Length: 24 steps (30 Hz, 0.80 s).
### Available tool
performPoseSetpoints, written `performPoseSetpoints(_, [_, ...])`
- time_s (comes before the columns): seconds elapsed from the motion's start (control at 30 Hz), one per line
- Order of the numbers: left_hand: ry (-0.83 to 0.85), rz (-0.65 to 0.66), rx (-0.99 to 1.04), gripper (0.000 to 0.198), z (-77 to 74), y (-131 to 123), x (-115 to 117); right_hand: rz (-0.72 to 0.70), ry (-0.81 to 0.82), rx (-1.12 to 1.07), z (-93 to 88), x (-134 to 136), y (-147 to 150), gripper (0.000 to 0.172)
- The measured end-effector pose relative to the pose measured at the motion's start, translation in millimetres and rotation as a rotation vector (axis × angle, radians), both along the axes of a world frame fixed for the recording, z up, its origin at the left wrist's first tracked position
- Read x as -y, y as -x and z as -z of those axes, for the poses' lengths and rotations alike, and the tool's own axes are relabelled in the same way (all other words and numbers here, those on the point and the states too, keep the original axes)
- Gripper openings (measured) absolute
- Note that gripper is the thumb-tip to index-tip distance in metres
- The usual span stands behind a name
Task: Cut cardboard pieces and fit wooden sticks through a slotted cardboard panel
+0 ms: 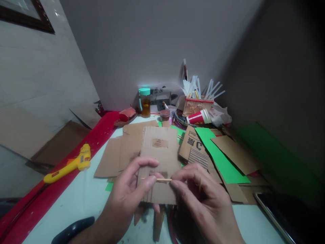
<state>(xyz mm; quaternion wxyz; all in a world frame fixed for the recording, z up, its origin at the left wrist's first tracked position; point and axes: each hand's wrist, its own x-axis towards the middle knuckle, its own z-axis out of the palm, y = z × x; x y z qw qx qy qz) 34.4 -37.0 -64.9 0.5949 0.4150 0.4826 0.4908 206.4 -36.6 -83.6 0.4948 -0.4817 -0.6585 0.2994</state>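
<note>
A cardboard piece with a small torn patch near its top stands tilted in front of me. My left hand grips its left side, the thumb pressed on the front and a fingertip showing below the lower edge. Across the cardboard's lower part lies a thin wooden stick, level from side to side. The left thumb rests on this stick, while my right hand pinches its right end between thumb and forefinger. Below the cardboard, narrow brown strips are partly hidden.
A yellow glue gun lies on the red strip at left. Behind are cardboard sheets, a printed box, green paper, a bottle, a tipped paper cup and a box of white sticks. A dark device sits at right.
</note>
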Motion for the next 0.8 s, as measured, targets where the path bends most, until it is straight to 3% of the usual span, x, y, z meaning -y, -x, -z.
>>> performPoseSetpoints(0.37, [0.005, 0.029, -0.113, 0.031, 0.7, 5, -2, -0.207, 0.068, 0.038, -8.4, -6, -12, 0.020])
performPoseSetpoints(0.57, [-0.028, 0.126, -0.205, 0.029, 7.5, 10, -2, -0.297, -0.024, 0.137, -9.0, -4, -13, 0.021])
performPoseSetpoints(0.7, [-0.047, 0.165, -0.209, 0.025, 8.8, 11, -5, -0.248, -0.192, 0.291, -7.5, -1, -9, 0.020])
performPoseSetpoints(0.8, [-0.052, 0.180, -0.193, 0.026, 7.5, 11, -6, -0.162, -0.217, 0.264, -6.5, 1, -6, 0.021])
